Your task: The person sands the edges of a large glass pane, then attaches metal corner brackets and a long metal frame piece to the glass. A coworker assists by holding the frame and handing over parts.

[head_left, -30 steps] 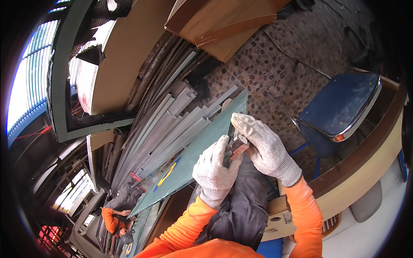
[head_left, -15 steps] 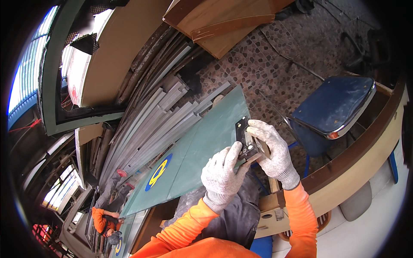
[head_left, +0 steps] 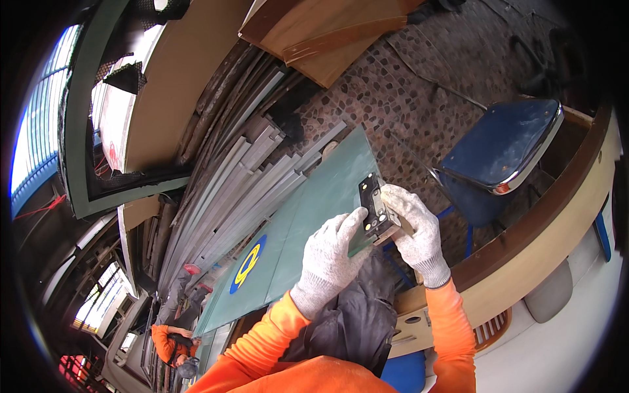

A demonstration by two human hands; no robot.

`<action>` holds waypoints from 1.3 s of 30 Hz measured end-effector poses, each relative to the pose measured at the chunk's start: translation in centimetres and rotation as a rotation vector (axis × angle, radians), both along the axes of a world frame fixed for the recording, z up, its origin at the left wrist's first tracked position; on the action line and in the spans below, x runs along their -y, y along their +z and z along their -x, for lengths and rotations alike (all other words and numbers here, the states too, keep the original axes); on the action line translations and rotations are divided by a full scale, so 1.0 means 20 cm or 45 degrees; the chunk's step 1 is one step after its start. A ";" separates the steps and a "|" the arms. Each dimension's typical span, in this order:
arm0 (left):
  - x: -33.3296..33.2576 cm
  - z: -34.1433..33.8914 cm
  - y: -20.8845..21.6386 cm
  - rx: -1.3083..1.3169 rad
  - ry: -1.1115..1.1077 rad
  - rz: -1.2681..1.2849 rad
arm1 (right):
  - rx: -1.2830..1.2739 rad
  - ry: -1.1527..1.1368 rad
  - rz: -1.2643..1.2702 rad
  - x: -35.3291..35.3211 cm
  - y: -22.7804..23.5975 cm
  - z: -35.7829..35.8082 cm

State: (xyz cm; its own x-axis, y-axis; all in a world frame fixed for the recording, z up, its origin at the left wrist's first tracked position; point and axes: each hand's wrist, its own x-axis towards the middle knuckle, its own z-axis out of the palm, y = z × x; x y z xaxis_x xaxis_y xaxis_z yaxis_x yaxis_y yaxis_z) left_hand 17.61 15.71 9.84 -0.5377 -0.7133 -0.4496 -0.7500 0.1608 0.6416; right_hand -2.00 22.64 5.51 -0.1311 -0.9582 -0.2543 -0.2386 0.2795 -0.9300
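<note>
Both gloved hands – left (head_left: 329, 257), right (head_left: 415, 230) – grip shut on black bracket (head_left: 374, 208) at green panel (head_left: 308, 216) edge; blue-yellow round label (head_left: 247, 264) w/ open panel around.

Pebble-patterned floor (head_left: 406, 85), a blue-seated chair (head_left: 504, 147) beside a curved wooden counter (head_left: 557, 216), stacked metal profiles (head_left: 242, 183), daylight through windows (head_left: 33, 131) at left.
</note>
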 end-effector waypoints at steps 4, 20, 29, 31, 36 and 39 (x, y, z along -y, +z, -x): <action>0.09 -0.01 -0.04 -0.120 -0.064 -0.165 | 0.016 -0.074 -0.001 -0.04 0.00 -0.01; 0.05 0.25 -0.14 -0.487 -0.227 -0.117 | -0.042 -0.645 -0.042 -0.25 0.09 -0.18; -0.12 0.32 -0.14 -0.459 -0.104 -0.163 | -0.160 -0.824 -0.456 -1.09 0.41 -0.25; -0.14 0.34 -0.12 -0.470 -0.124 -0.114 | -0.257 -0.938 -0.623 -1.32 0.51 -0.27; -0.16 0.33 -0.10 -0.347 -0.182 0.071 | -0.451 -1.652 -0.870 -1.90 0.53 -0.28; -0.19 0.32 -0.11 -0.311 -0.124 0.047 | -0.529 -1.811 -1.196 -2.35 0.49 -0.39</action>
State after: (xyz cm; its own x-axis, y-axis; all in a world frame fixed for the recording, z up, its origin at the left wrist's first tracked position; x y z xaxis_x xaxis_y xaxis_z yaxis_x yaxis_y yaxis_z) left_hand 11.21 19.44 7.55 -0.6940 -0.6664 -0.2727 -0.5535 0.2515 0.7940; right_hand 5.70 69.59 15.24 -0.8566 0.3881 -0.3400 0.4882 0.8227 -0.2911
